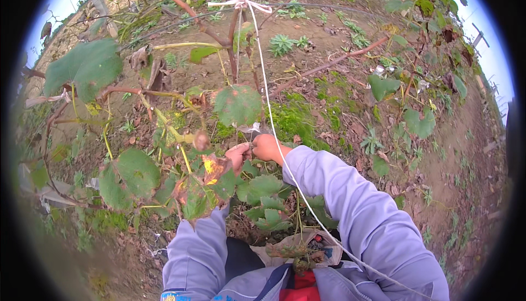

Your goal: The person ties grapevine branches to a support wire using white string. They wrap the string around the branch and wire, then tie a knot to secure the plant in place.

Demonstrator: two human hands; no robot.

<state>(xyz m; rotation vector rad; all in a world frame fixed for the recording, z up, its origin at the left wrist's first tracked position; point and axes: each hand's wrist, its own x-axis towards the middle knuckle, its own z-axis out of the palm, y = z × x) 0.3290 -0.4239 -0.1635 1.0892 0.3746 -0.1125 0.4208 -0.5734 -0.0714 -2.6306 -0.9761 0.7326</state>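
Before me my left hand (237, 157) and my right hand (267, 148) meet at the fingertips, low among the grapevine's stems. Both pinch at what looks like a thin string (251, 146), mostly hidden by the fingers. Just above them sit a scrap of white tie (254, 127) and a small dark thing by my right hand, too covered to name. A green vine leaf (238, 104) hangs over the hands. A white cord (265, 79) drops from a knotted white cloth tie (240, 1) and passes across my right forearm.
Woody vine canes (335, 60) spread to both sides along a trellis wire (176, 23). A pruned cane stub (200, 140) juts close to my left hand. At my lap lies an open cloth bag (335, 255) with dark contents. A concrete post (98, 3) stands far left.
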